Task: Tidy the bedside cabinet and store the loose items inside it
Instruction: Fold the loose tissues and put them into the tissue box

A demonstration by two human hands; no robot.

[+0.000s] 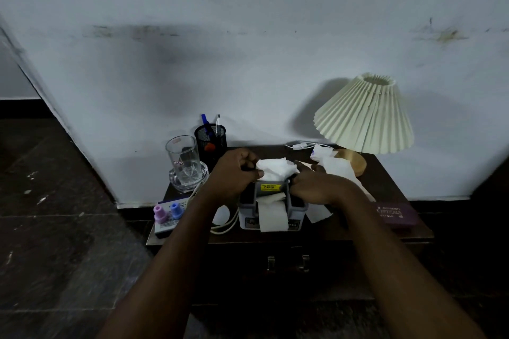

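Bedside cabinet (391,190) is standing against a pale, scuffed wall (248,49) on a dark stone floor (55,228). On its dark top I am seeing the grey tissue box (248,215) sitting front and centre, its long axis running left to right and its face turned toward me, with a tissue strip (272,217) hanging down it. The left hand (234,170) is pinching the crumpled tissue wad (275,169) on top of the box. The right hand (314,187) is curling at the box's upper right edge; I cannot tell what it is gripping. A glass (183,157), pen holder (210,140) and pleated lamp (363,115) are standing behind. The cabinet front is sitting in shadow, with only two handles (287,263) showing.
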